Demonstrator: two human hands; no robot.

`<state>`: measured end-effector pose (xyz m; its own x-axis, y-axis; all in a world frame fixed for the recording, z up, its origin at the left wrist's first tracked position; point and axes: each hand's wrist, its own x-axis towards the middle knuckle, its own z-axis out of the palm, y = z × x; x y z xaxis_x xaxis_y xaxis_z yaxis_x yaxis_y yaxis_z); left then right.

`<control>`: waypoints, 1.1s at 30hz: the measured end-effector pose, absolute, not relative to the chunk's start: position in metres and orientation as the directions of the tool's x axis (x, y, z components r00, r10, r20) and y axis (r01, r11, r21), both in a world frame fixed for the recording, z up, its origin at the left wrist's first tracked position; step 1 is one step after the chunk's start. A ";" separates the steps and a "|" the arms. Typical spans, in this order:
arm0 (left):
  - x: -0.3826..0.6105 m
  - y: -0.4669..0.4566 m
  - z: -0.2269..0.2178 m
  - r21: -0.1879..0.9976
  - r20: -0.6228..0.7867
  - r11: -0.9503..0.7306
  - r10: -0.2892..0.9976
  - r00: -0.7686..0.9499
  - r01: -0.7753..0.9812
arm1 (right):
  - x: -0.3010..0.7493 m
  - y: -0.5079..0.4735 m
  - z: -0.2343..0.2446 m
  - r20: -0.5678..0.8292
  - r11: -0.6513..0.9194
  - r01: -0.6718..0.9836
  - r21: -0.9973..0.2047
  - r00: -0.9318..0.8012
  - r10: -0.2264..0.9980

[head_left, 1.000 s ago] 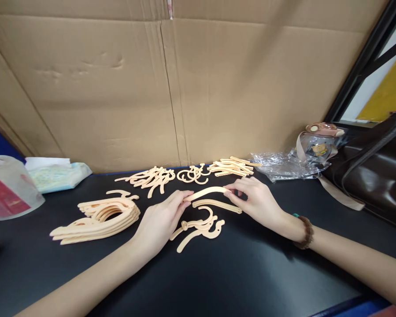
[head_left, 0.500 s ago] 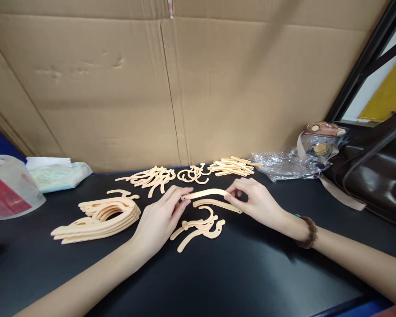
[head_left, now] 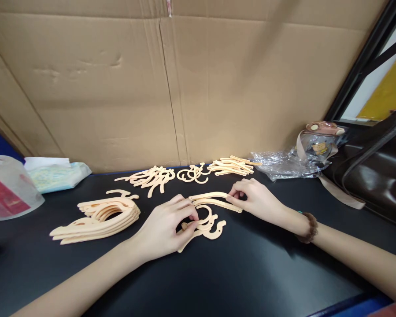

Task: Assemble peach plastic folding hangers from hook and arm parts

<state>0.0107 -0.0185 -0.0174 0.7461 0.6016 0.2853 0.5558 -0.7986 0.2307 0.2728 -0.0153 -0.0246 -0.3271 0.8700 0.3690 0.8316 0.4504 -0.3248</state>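
Observation:
My left hand is closed at a small group of cream hanger parts, its thumb and fingertips pinching one slim piece; the fingers partly hide it. In that group lie a curved hook and a piece with a rounded hooked end. My right hand pinches the right end of a long curved hanger bar. Just below that bar is a second curved bar, close alongside it.
A stack of hanger frames lies on the left. Behind are piles of curved arms, hooks and bars. Crumpled clear plastic, a bottle and a dark bag stand right; a tape roll left.
My left hand has let go of the bar's left end and moved down to the hanger parts in front. The bar has dropped slightly, its right end still in my right hand.

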 end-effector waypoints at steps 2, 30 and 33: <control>0.010 -0.018 -0.018 0.238 0.290 -0.807 0.591 0.753 0.541 | 0.272 -0.016 -0.024 0.365 0.486 0.819 -0.303 -0.372 0.854; 0.027 -0.055 -0.023 0.041 0.589 -0.941 0.294 0.753 0.336 | 0.245 -0.064 -0.004 0.389 0.674 0.369 -0.640 -0.601 0.698; 0.023 -0.048 -0.022 0.146 0.543 -0.916 0.389 0.744 0.373 | 0.248 -0.056 -0.009 0.333 0.543 0.267 -0.796 -0.556 0.762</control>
